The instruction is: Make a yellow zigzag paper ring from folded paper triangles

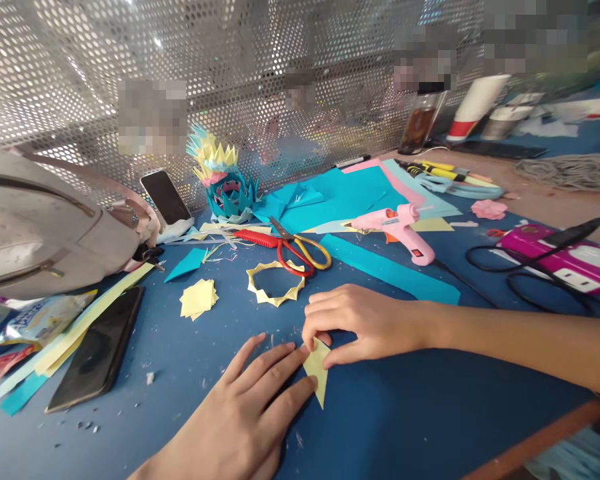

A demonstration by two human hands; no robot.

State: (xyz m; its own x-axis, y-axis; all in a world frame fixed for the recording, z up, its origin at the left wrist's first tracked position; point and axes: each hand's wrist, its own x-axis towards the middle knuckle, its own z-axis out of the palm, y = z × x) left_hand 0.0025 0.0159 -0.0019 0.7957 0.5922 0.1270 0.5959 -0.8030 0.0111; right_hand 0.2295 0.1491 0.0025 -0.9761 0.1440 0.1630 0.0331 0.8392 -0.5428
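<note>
A small pale-yellow paper piece (321, 388), folded to a point, lies on the blue tabletop between my hands. My left hand (247, 410) is open with its fingers spread flat on the table, its fingertips touching the paper's left edge. From the right, my right hand (357, 323) pinches the paper near its top between bent fingers and thumb, hiding part of the upper edge. Just beyond sits a ring of folded yellow paper points (253, 288). To its left is a stack of small yellow paper squares (199, 299).
Scissors (300, 250) and a pink glue gun (403, 230) lie beyond my hands, with a blue paper strip (390, 270) between. A layered paper model (225, 180) stands behind. At left are a black phone (97, 353) and a bag (45, 227); at right, a purple power strip (555, 257).
</note>
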